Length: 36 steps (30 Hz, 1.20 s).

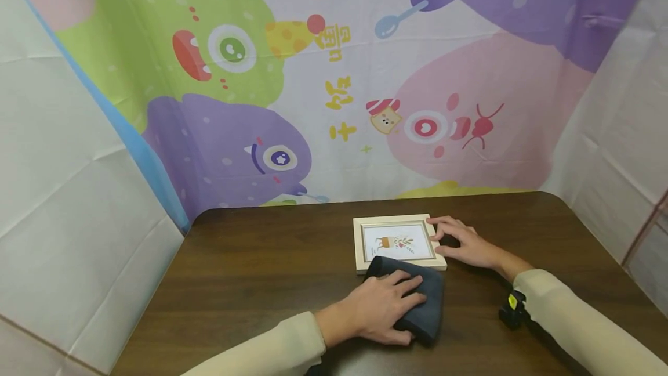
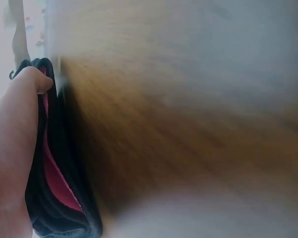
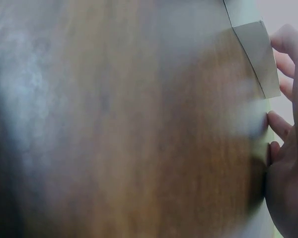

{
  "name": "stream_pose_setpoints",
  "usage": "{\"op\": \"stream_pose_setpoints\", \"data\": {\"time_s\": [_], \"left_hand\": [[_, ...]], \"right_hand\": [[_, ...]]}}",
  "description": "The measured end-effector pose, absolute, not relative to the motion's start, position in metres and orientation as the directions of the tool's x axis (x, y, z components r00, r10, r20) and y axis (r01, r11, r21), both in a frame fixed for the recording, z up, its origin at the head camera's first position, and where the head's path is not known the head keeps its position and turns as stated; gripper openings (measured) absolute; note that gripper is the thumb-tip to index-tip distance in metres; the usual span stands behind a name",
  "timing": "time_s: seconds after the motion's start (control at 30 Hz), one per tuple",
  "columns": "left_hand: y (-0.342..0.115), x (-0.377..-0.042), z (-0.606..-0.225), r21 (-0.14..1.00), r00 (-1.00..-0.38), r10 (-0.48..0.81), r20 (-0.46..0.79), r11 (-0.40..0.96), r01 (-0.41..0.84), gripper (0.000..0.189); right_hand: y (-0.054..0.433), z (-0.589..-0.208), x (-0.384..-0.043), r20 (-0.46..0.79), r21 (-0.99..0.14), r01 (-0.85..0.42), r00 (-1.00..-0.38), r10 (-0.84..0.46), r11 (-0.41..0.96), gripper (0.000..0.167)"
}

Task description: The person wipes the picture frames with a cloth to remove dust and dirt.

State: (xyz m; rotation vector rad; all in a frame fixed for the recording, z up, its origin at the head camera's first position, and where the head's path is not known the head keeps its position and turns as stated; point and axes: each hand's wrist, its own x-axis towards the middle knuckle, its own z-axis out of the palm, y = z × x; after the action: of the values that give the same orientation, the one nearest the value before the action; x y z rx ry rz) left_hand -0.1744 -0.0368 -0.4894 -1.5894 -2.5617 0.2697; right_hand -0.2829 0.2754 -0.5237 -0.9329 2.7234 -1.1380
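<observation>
A picture frame point(image 1: 360, 248) with a pale wood border lies face up on the table, its white print showing a small plant-like drawing. My right hand point(image 1: 468, 246) holds it by the right border, fingertips on the far right corner and thumb lower on that side. In the right wrist view, the frame's pale side point(image 3: 258, 59) shows beside my fingers. A folded dark grey cloth point(image 1: 430, 306) overlaps the frame's near edge. Over it, my left hand point(image 1: 378, 306) grips with spread, bent fingers. The left wrist view shows my thumb on the cloth point(image 2: 64, 148), with pink between its layers.
The dark brown wooden table point(image 1: 261, 260) has rounded far corners. Behind it hangs a curtain point(image 1: 355, 173) printed with cartoon monsters. Pale panels point(image 1: 94, 190) flank both sides. A small black device point(image 1: 511, 309) is strapped at my right wrist.
</observation>
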Motion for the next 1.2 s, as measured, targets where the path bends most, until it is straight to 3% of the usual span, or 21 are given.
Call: {"op": "stream_pose_setpoints", "data": {"time_s": [0.67, 1.2], "left_hand": [[0.006, -0.177, -0.487, -0.232, -0.432, 0.9, -0.052, 0.41, 0.882, 0.076], [0.0, -0.178, -0.487, -0.217, -0.457, 0.887, -0.06, 0.435, 0.874, 0.081]], "right_hand": [[0.277, -0.524, -0.28, 0.178, -0.675, -0.505, -0.819, -0.546, 0.537, 0.013], [0.276, -0.525, -0.283, 0.191, -0.662, -0.523, -0.81, -0.554, 0.537, 0.015]]}}
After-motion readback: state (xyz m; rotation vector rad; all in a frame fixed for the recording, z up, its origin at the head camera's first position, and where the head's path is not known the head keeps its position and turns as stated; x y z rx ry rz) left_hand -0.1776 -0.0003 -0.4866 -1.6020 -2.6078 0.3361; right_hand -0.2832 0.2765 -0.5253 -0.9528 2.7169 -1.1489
